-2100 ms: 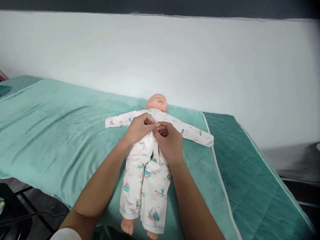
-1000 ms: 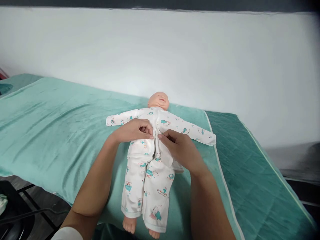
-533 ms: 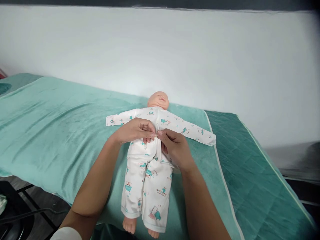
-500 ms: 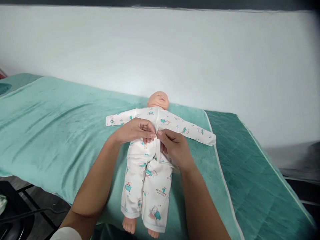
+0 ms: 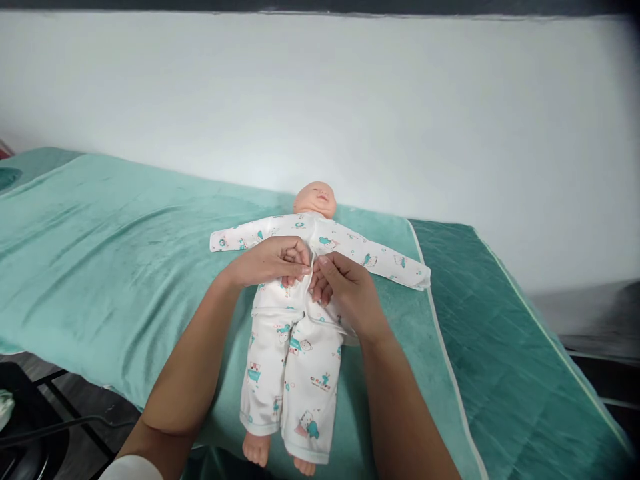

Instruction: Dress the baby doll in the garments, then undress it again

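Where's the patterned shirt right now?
In the head view, the shirt is near the middle, worn by the doll above the trousers, with the left hand at the left of its front and the right hand at the right.

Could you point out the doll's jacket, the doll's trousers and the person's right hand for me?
Jacket [image 5: 323, 235]: head view, on the upper chest.
Trousers [image 5: 309, 383]: head view, on the leg nearer the picture's right.
Right hand [image 5: 346, 287]: head view, on its middle.
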### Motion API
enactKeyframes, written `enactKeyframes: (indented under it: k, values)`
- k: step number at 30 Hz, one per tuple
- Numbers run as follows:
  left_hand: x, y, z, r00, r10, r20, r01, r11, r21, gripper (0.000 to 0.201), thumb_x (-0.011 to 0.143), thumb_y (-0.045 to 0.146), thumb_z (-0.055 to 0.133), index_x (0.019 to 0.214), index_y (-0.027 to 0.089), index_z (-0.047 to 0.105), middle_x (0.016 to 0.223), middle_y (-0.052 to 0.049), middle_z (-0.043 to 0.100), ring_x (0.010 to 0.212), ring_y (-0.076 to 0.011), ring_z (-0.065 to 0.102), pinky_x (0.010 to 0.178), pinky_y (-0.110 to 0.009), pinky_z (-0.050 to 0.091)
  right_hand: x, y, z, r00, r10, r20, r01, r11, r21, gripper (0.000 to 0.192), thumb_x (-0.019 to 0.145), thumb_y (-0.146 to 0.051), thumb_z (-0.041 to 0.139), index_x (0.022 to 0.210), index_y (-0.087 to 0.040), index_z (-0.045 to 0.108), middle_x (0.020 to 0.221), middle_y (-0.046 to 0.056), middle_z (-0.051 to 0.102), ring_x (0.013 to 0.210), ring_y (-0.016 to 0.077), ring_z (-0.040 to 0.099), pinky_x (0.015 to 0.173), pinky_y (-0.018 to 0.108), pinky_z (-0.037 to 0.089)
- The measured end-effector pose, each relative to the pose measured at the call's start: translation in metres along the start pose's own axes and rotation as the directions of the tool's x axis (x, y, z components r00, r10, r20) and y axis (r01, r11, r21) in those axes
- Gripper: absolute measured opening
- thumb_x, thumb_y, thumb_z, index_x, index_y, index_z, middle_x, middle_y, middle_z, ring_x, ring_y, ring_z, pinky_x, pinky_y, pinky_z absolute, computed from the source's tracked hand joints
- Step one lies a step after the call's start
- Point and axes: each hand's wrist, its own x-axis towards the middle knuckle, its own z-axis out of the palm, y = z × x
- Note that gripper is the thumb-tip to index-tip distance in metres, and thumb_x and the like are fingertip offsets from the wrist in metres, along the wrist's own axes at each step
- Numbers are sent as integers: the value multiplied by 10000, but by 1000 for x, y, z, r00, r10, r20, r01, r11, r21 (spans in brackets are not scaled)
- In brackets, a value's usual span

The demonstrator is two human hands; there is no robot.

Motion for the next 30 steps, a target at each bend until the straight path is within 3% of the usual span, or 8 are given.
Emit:
enactKeyframes:
  k: [6, 12, 30]
  values:
    - [0, 2, 3, 1000, -10, 26, 9, 999, 43, 245, 856, 388, 657, 943, 189, 542, 737, 8, 632, 626, -98, 589, 582, -234, 478, 0, 1, 0, 1000, 13, 11, -13, 998, 56, 363, 930, -572, 544, 889, -211, 560, 678, 9, 690, 513, 133, 641, 448, 214, 451]
    - [-1, 7, 8, 999, -28, -38, 32, 991, 131, 153, 820, 267, 627, 915, 201, 527, 725, 15, 633, 604, -96, 572, 554, -221, 466, -1, 1, 1, 1000, 17, 8, -17, 999, 35, 379, 919, -592, 550, 881, -215, 558, 681, 9, 692, 525, 137, 650, 450, 216, 451]
    - [-3, 7, 6, 999, -30, -19, 31, 999, 34, 91, 815, 216, 580, 889, 198, 531, 679, 34, 567, 589, -88, 563, 549, -211, 458, -1, -2, 2, 1000, 2, 30, -2, 1000, -4, 331, 944, -541, 529, 891, -216, 558, 686, 3, 692, 532, 132, 644, 462, 216, 443]
